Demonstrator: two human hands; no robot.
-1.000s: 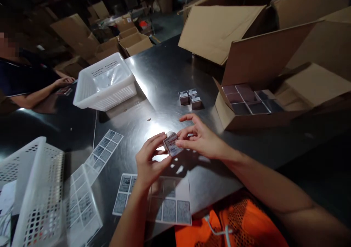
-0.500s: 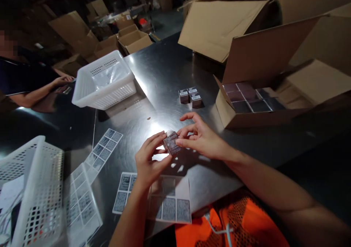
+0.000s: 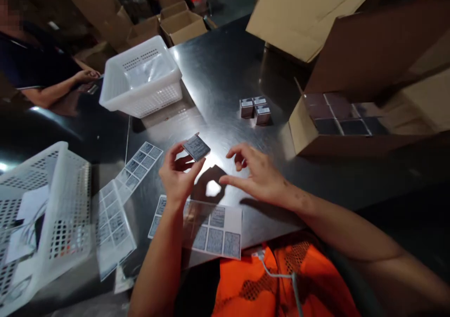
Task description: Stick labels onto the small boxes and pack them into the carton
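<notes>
Between the thumb and fingers of my left hand (image 3: 179,174) is a small dark box (image 3: 197,147), its face with fine print turned up. My right hand (image 3: 258,174) is apart from it on the right, fingers curved, thumb stretched out, a gap between them and nothing held. Below my hands a sheet of printed labels (image 3: 214,235) lies at the near table edge, partly covered by my left forearm. Three small boxes (image 3: 255,109) stand together on the metal table (image 3: 214,73) beyond my right hand.
An open carton (image 3: 298,127) packed with boxes stands right, under another carton's flap (image 3: 309,17). White baskets (image 3: 144,78) (image 3: 66,214) stand on the left, one holding clear plastic. More label sheets (image 3: 140,164) lie beside the near basket. A co-worker's hands (image 3: 87,75) are at far left.
My right hand has come away from the small box and its fingers have parted. My left hand has moved left with the box and tilted it. The view has shifted too.
</notes>
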